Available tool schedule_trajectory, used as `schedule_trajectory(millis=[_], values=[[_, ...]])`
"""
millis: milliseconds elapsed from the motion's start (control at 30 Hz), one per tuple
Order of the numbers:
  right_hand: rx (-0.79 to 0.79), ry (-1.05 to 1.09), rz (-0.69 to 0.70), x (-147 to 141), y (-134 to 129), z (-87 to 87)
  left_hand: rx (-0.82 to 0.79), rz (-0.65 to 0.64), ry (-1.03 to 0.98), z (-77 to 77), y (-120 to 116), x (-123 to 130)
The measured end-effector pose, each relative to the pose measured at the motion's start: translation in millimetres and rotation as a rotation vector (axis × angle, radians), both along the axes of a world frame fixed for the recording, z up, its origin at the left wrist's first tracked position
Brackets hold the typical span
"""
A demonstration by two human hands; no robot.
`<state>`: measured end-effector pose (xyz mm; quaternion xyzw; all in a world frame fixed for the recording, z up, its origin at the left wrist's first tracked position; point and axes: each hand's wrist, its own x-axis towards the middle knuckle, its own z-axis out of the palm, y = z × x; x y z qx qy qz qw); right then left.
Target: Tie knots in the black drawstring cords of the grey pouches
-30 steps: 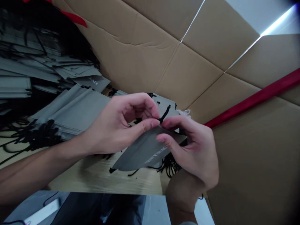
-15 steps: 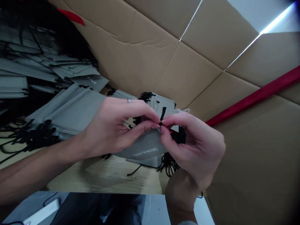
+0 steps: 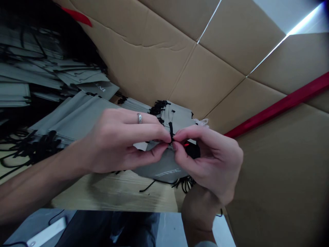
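Left hand (image 3: 120, 140): fingers (image 3: 160, 135) pinching almost shut on a black drawstring cord (image 3: 170, 132).
Right hand (image 3: 210, 161): fingers (image 3: 189, 132) pinching the same cord from the opposite side.
Grey pouch (image 3: 164, 169): sagging below the 2 hands; its soft, light cloth looks limp, so the thin cord seems the place to grip.
Stacked pouches (image 3: 177, 116): lying just beyond the grey pouch.
Cardboard carton wall (image 3: 154, 68): rising behind the grey pouch.
Worktop (image 3: 115, 193): extending beneath the grey pouch.

Black drawstring cord (image 3: 170, 131) now more upright
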<state>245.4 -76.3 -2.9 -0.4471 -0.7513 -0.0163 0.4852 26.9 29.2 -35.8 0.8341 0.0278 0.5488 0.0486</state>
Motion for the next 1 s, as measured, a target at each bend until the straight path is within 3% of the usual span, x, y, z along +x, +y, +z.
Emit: schedule_trajectory(millis=[167,300,500,733,800,900,1000], values=[[-0.035,-0.111,0.054,2.4,-0.6,4.1,0.012,0.041,0.06,-3.9,-2.4,-4.5],[-0.058,-0.171,0.067,3.2,-0.6,5.5,-0.033,-0.041,0.079,-3.9,-0.5,-4.1],[-0.135,-0.017,0.125,1.1,3.8,1.2,-0.139,-0.12,0.023,2.3,0.1,2.8],[-0.25,0.201,0.221,2.8,9.3,-1.6,-0.319,-0.305,0.012,3.7,7.7,8.8],[-0.268,0.211,0.184,3.1,10.0,-1.6,-0.243,-0.199,0.046,2.3,6.7,5.4],[-0.251,0.14,0.074,2.2,9.6,-1.1,0.012,0.079,0.129,2.4,-1.7,-3.1],[-0.201,0.041,-0.026,-1.7,6.7,-0.1,0.122,0.173,0.207,5.4,-13.2,-9.1]])
